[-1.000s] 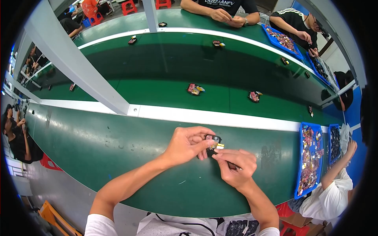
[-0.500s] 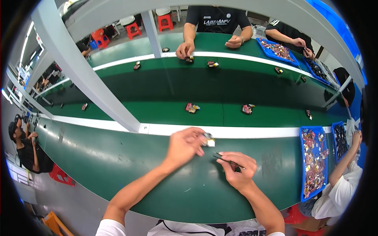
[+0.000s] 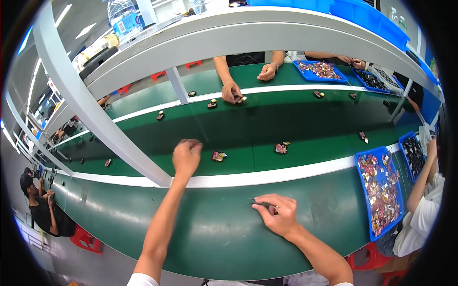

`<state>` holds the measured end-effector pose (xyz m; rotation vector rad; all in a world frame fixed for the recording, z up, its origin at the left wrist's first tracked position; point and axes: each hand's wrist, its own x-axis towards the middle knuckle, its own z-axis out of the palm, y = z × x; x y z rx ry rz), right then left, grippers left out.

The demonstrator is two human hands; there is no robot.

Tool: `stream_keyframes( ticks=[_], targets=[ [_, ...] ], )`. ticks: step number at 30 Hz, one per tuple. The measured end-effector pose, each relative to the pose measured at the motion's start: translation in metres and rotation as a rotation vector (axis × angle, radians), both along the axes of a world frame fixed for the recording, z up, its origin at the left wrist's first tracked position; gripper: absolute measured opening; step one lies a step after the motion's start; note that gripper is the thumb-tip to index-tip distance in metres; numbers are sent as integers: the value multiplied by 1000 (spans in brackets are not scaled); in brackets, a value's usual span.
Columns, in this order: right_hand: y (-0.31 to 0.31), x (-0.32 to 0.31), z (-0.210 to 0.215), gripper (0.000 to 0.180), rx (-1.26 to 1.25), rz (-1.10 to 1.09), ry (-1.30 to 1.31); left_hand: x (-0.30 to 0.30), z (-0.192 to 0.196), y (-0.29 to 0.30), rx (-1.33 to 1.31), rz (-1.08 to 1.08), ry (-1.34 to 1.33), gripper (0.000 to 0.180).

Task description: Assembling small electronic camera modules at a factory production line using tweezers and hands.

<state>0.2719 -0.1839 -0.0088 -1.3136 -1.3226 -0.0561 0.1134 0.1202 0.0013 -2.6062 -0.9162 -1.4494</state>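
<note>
My left hand (image 3: pixel 187 157) is over the green belt (image 3: pixel 238 128), just beyond the white rail (image 3: pixel 253 176), and slightly blurred. Its fingers are curled in, and whatever they may hold is hidden. Nearest to it on the belt is a small black part with red and yellow bits (image 3: pixel 219 156); a similar part (image 3: pixel 281 148) lies farther right. Above the near green tabletop (image 3: pixel 219 219), my right hand (image 3: pixel 279 212) is closed on thin dark tweezers (image 3: pixel 253 201), whose tips point left.
To my right stand a blue tray (image 3: pixel 370 205) of small colourful parts and a blue tray of black pieces (image 3: pixel 412 150). A grey post (image 3: pixel 102 114) rises at left below an overhead shelf (image 3: pixel 248 40). Across the belt, a co-worker's hand (image 3: pixel 232 92) handles a part.
My left hand has moved from beside the tweezers, where it held a small black-and-white part, forward and left over the belt. My right hand still holds the tweezers. The view has tilted up.
</note>
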Motion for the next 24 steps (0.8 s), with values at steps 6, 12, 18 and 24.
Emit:
stream_keyframes(
  ticks=[6, 12, 18, 24],
  targets=[
    [-2, 0, -2, 17, -16, -11, -1, 29, 12, -12, -1016, -102, 126, 20],
    [-6, 1, -3, 17, -59, -5, 57, 17, 14, -23, -1148, -138, 49, 15],
    [-7, 8, -2, 19, -262, 181, 760, 20, 32, -105, -1346, -354, -64, 15],
    [-7, 16, 7, 18, -278, 261, 921, 31, 5, -158, -1595, -577, -271, 18]
  ],
)
